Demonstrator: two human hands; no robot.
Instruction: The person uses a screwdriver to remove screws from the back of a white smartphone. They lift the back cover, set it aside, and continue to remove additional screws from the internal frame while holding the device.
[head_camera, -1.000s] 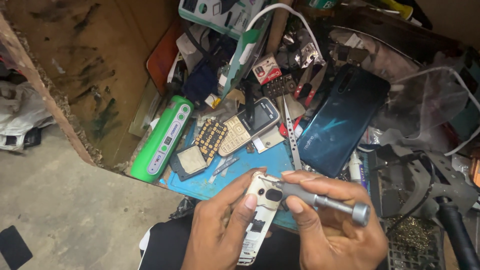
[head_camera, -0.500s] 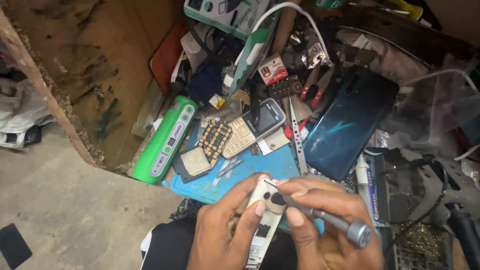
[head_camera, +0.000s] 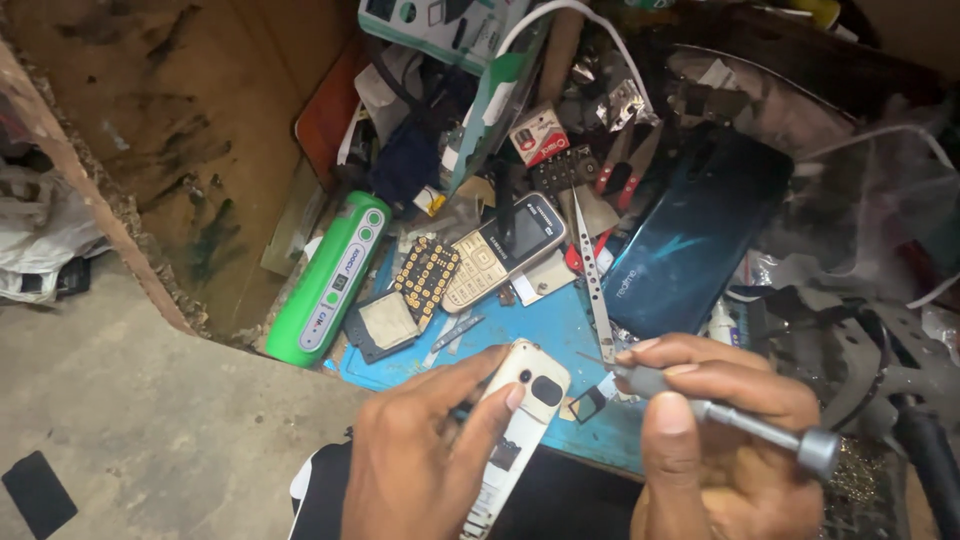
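Note:
My left hand (head_camera: 425, 455) grips a small white phone body (head_camera: 517, 420), back side up, tilted over the front edge of a blue work mat (head_camera: 535, 335). My right hand (head_camera: 720, 440) holds a slim grey metal screwdriver (head_camera: 740, 420), its thin tip pointing left toward the top of the white phone body, a short gap away. Beyond them on the mat lie a cream keypad phone (head_camera: 505, 250), a loose keypad sheet (head_camera: 425, 275), a small dark square part (head_camera: 382, 325) and metal tweezers (head_camera: 592, 270).
A green cylindrical device (head_camera: 330, 280) lies left of the mat. A dark teal smartphone (head_camera: 695, 230) rests at the right. Cables, boxes, red-handled tools and packaging crowd the back. A brown wooden wall (head_camera: 180, 140) stands left, with concrete floor (head_camera: 150, 440) below.
The view has shifted slightly. My right hand has drawn the screwdriver a little to the right, so its tip now sits off the white phone body. My left hand keeps its grip.

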